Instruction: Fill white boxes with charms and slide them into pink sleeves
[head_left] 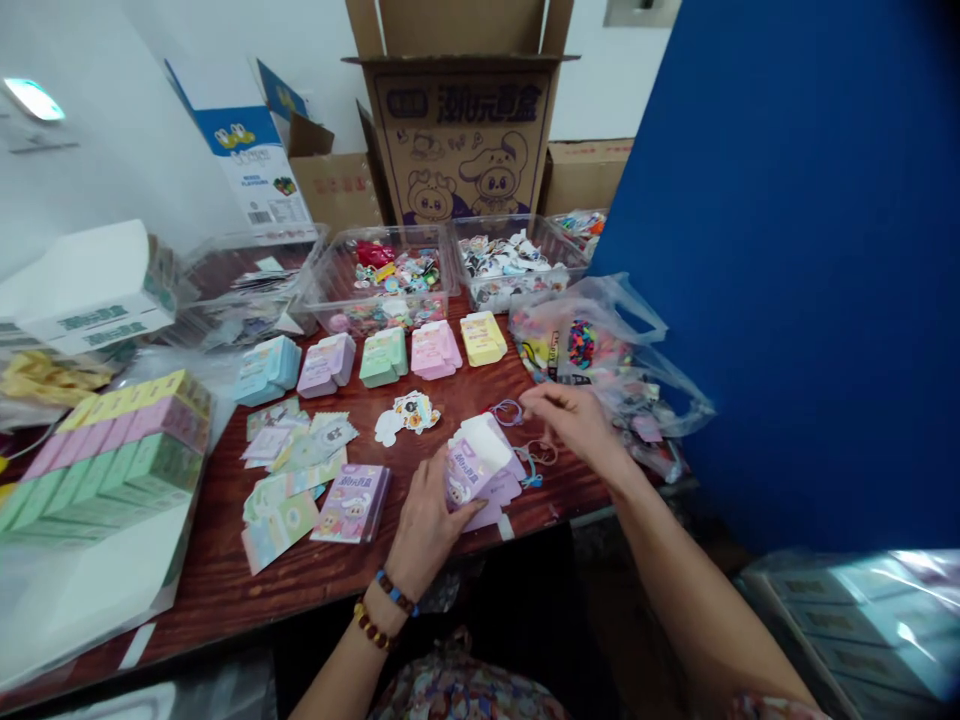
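Left hand [426, 530] grips a lilac printed cardboard box [471, 468] at lower centre, fingers set firmly along its side to hold it steady; right hand [571, 425] hovers just beside it, fingertips pinched, any hold too fine to tell; thin blue cords [531, 465] lie below on the wooden table [315, 590]; pastel box stacks [382, 355] and clear plastic trays [379, 270] line the upper centre.
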